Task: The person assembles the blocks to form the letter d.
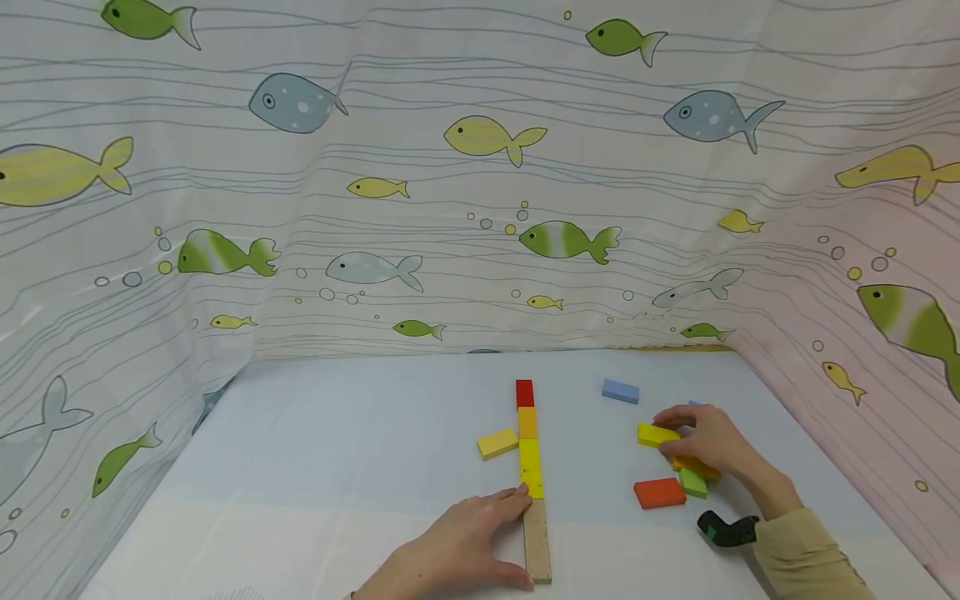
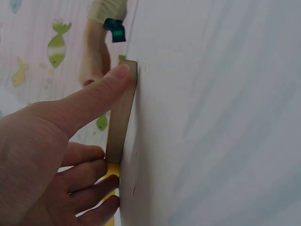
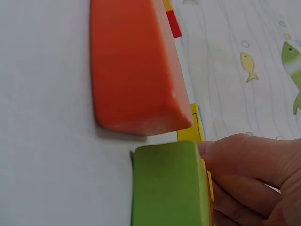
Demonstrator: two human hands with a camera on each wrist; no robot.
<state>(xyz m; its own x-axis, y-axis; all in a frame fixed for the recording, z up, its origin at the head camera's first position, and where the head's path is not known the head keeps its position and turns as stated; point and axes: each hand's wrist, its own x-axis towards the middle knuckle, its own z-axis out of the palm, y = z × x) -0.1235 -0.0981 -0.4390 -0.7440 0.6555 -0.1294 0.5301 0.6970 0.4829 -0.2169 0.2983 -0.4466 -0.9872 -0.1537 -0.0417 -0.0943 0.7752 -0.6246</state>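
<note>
A straight row of blocks runs along the table: a red block (image 1: 525, 392), an orange block (image 1: 527, 422), a yellow section (image 1: 529, 462) and a bare wooden strip (image 1: 537, 542) at the near end. Along the row's left side, my left hand (image 1: 468, 533) has its thumb against the strip's near end and its fingertips where strip and yellow meet. My right hand (image 1: 712, 437) pinches a yellow block (image 1: 654, 434) between thumb and fingers. Beneath that hand lie an orange block (image 1: 701, 468) and a green block (image 3: 169, 183), both partly hidden.
A pale yellow block (image 1: 498, 444) lies angled against the row's left side. Beyond the row on the right is a blue block (image 1: 621, 391); another blue block (image 1: 696, 403) peeks out behind my right hand. An orange-red block (image 1: 660, 493) sits nearer. A fish-patterned curtain (image 1: 450, 208) surrounds the table.
</note>
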